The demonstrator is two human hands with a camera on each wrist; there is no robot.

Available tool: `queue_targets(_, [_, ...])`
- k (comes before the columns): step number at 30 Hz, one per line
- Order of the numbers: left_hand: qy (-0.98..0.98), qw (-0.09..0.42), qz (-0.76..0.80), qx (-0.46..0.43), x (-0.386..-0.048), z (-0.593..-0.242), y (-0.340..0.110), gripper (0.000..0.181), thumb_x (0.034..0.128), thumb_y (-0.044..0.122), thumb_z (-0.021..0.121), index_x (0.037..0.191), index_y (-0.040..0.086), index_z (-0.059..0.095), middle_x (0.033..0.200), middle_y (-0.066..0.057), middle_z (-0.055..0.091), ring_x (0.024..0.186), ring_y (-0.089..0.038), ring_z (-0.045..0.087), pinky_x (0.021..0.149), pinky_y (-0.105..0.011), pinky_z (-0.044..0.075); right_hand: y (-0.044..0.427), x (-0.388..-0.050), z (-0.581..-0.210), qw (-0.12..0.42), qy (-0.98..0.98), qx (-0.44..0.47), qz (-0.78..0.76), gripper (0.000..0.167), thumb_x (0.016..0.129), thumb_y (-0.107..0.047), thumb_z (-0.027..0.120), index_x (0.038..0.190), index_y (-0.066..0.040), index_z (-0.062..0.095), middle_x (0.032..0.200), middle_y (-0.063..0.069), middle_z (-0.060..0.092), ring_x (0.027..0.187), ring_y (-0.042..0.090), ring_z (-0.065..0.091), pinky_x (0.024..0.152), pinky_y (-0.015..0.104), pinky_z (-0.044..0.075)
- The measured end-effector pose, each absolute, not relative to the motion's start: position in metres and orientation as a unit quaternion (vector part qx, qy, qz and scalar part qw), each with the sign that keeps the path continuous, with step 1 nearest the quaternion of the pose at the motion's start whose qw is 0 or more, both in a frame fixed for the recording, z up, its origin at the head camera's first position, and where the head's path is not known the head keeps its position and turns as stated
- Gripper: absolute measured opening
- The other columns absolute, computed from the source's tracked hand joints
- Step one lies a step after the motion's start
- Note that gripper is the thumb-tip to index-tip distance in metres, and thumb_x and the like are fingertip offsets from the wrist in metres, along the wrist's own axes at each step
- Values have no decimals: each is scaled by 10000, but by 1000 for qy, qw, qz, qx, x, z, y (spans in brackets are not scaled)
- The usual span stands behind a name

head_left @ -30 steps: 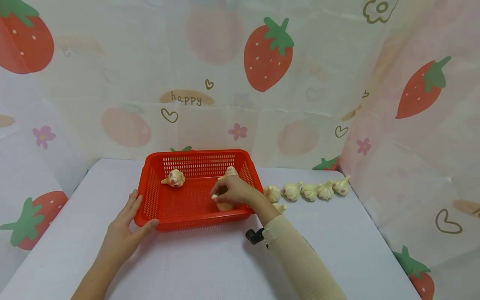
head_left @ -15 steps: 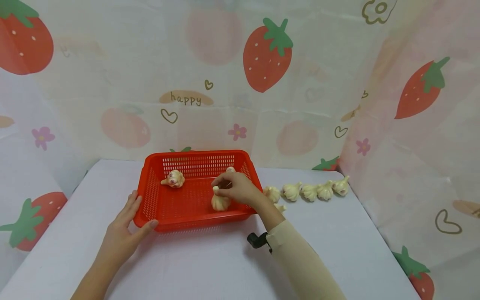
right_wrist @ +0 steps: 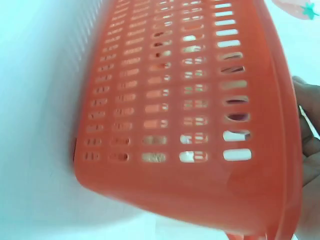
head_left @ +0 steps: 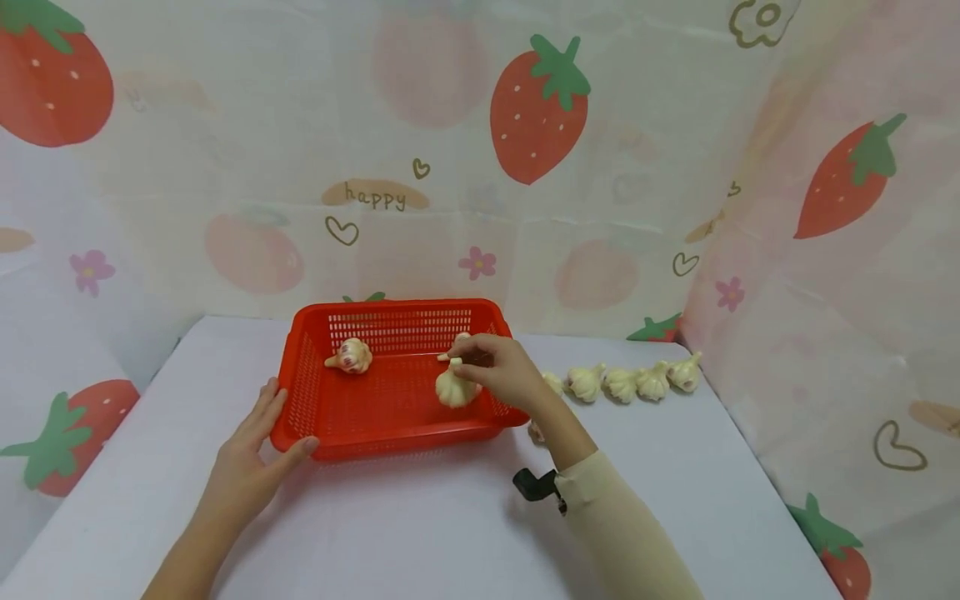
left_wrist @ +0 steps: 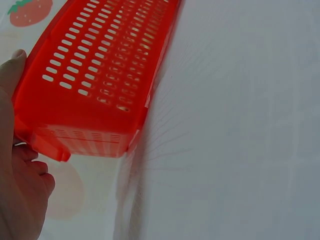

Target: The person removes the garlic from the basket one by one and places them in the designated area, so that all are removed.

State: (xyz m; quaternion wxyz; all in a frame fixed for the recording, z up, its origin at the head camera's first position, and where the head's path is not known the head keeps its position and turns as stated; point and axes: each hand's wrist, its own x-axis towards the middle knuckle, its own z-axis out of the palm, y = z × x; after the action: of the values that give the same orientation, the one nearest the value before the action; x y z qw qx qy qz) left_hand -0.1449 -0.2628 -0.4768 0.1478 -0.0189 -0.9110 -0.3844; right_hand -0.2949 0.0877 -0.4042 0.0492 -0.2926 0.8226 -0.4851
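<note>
My left hand point(head_left: 243, 467) grips the near left corner of a red plastic basket point(head_left: 382, 442), thumb at the front rim and fingers along the left side. In the left wrist view, the thumb point(left_wrist: 14, 70) lies at the basket's rim, with curled fingertips near its end lug. Over the basket's right half, my right hand point(head_left: 504, 373) pinches a garlic bulb point(head_left: 454, 389) by its stem; the bulb hangs upright. Another bulb point(head_left: 352, 357) lies at the basket's back left. Behind the right fingers, a further bulb point(head_left: 462, 337) is mostly hidden.
Right of the basket, several garlic bulbs point(head_left: 620, 385) form a row on the white-covered table point(head_left: 405, 533). One more bulb point(head_left: 536, 432) is partly hidden by my right forearm. A strawberry-print curtain point(head_left: 450, 150) encloses the back and sides.
The right hand has moved right and slightly away from me with the pinched garlic bulb, which now hangs more to the right. The left hand and basket stay put.
</note>
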Motion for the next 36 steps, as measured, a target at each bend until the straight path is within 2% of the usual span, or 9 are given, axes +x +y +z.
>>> queue_targets(8, [-909,155,-387,-22,-144,-475,-262,918,921,447,752,1628,119,267,1715,-62,184,1573,-342,191,1043,-718,406,103,-292,-401,9,821,-300,-486,253,942,-177,759,1171,-69,739,1091,-16,745,980,163,698,896,325,606])
queue_targets(14, [-908,160,-386,-25,-144,-476,-263,918,917,448,756,1624,114,277,1712,-62,193,1572,-337,197,1044,-708,411,115,-285,-396,-9,812,-296,-503,188,939,-139,756,1126,-122,751,1087,2,734,983,188,700,891,324,605])
queue_targets(18, [-909,158,-385,-25,-145,-477,-263,918,920,453,751,1627,120,270,1715,-52,184,1574,-333,191,1051,-710,405,122,-280,-394,-16,806,-300,-510,199,940,-131,754,1131,-79,739,1092,19,727,1014,205,700,932,412,600])
queue_targets(21, [-909,157,-386,-25,-147,-481,-264,921,923,458,746,1632,134,257,1718,-42,173,1578,-327,179,1058,-716,395,127,-274,-392,-25,813,-296,-500,190,946,-142,748,1133,-104,739,1093,-15,725,1035,182,694,961,442,593])
queue_targets(25, [-909,156,-387,-25,-149,-485,-264,922,927,457,742,1636,149,241,1719,-46,167,1581,-325,168,1055,-726,390,133,-264,-390,-45,822,-289,-488,183,949,-108,736,1130,-133,742,1096,-2,729,1049,178,681,961,358,590])
queue_targets(30, [-910,157,-384,-22,-149,-485,-264,923,925,467,740,1636,151,243,1719,-33,165,1580,-326,173,1050,-717,400,142,-253,-384,-72,812,-296,-498,183,936,10,710,1116,-22,727,1095,112,724,1038,252,675,959,322,584])
queue_targets(36, [-911,156,-382,-22,-148,-485,-264,920,925,454,745,1634,138,250,1718,-43,170,1576,-334,183,1044,-710,410,162,-246,-381,-102,786,-303,-530,215,906,27,740,1108,-46,729,1100,100,714,1040,180,672,971,279,572])
